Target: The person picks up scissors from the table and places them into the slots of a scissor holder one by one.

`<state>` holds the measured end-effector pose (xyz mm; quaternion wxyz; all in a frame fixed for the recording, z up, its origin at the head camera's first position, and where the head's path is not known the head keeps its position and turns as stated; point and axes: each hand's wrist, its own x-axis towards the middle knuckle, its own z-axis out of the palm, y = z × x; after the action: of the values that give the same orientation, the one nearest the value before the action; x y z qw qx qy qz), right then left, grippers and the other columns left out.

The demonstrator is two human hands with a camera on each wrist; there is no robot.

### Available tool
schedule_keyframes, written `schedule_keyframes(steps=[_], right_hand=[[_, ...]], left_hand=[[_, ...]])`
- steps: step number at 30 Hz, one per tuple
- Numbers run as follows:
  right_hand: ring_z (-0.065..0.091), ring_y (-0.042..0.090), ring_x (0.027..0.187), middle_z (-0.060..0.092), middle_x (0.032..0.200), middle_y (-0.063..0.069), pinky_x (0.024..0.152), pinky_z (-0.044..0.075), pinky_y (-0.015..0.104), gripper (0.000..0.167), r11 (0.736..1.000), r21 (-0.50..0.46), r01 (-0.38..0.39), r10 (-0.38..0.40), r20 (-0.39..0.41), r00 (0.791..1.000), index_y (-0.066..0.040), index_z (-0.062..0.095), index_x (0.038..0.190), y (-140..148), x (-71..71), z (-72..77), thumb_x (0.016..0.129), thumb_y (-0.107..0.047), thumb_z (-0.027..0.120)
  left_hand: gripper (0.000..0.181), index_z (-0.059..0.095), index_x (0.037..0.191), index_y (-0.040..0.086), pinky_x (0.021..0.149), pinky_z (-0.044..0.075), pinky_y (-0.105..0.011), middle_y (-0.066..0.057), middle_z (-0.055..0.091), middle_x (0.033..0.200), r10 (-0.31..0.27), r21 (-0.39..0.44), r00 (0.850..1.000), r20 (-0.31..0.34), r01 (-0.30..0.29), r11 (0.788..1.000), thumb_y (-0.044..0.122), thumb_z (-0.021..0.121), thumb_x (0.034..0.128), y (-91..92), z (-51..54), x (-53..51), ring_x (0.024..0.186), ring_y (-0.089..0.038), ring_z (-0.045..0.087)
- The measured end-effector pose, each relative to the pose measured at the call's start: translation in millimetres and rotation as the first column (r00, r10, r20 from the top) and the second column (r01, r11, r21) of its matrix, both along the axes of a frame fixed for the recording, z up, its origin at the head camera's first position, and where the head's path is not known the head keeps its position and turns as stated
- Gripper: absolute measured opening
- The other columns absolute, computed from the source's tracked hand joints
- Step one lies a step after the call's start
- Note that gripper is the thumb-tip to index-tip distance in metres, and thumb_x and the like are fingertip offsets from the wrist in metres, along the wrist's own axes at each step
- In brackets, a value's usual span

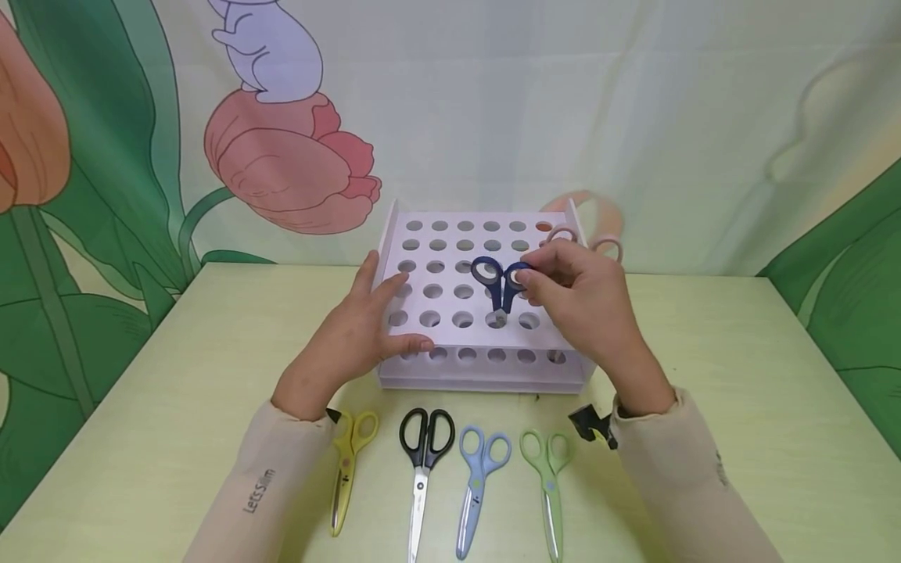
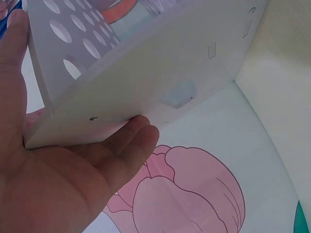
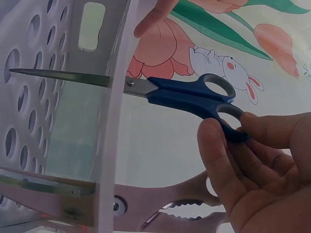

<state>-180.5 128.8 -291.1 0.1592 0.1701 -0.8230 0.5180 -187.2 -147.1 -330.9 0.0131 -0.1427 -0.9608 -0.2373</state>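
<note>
My right hand (image 1: 587,301) pinches one handle loop of the navy blue scissors (image 1: 508,299) between thumb and fingers. In the right wrist view, their closed blades pass through the top panel of the white rack (image 1: 482,385), tip at a hole in the lower panel. My left hand (image 1: 348,332) holds the rack's front left corner; its thumb lies along the front edge, one finger on the top panel, others outside the side wall (image 2: 131,92). Pink scissors (image 3: 160,201) stand in the rack at its right side, partly hidden behind my right hand in the head view.
Before the rack lie yellow scissors (image 1: 342,477), black-handled scissors (image 1: 420,461), light blue scissors (image 1: 474,485) and green scissors (image 1: 551,485), handles toward the rack. Behind the pale table (image 1: 718,375) hangs a cloth backdrop (image 1: 479,117) with flowers and a rabbit.
</note>
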Motion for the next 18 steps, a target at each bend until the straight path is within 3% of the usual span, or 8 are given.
schedule_keyframes(steps=[10, 18], right_hand=[[0.069, 0.021, 0.079, 0.074, 0.092, 0.011, 0.068, 0.052, 0.023, 0.010, 0.994, 0.108, -0.004, -0.008, 0.112, 0.994, 0.001, 0.072, 0.103, -1.3, -1.5, -2.0, 0.094, 0.000, 0.068], [0.072, 0.024, 0.083, 0.074, 0.098, 0.014, 0.067, 0.056, 0.025, 0.011, 0.990, 0.143, -0.005, -0.019, 0.163, 0.987, 0.004, 0.070, 0.105, -3.3, -3.6, -5.0, 0.095, 0.001, 0.067]], left_hand=[[0.102, 0.037, 0.156, 0.007, 0.103, 0.045, -0.051, -0.022, -0.002, 0.166, 0.000, 0.001, 1.000, 0.000, 0.000, 1.000, 0.048, 0.086, 0.0771, -0.1, -0.4, -0.3, 0.130, -0.046, 0.048], [0.102, 0.037, 0.156, 0.008, 0.103, 0.045, -0.051, -0.022, -0.002, 0.167, 0.001, -0.005, 1.000, 0.003, -0.001, 1.000, 0.049, 0.086, 0.0769, 0.3, -0.5, -1.3, 0.130, -0.046, 0.048]])
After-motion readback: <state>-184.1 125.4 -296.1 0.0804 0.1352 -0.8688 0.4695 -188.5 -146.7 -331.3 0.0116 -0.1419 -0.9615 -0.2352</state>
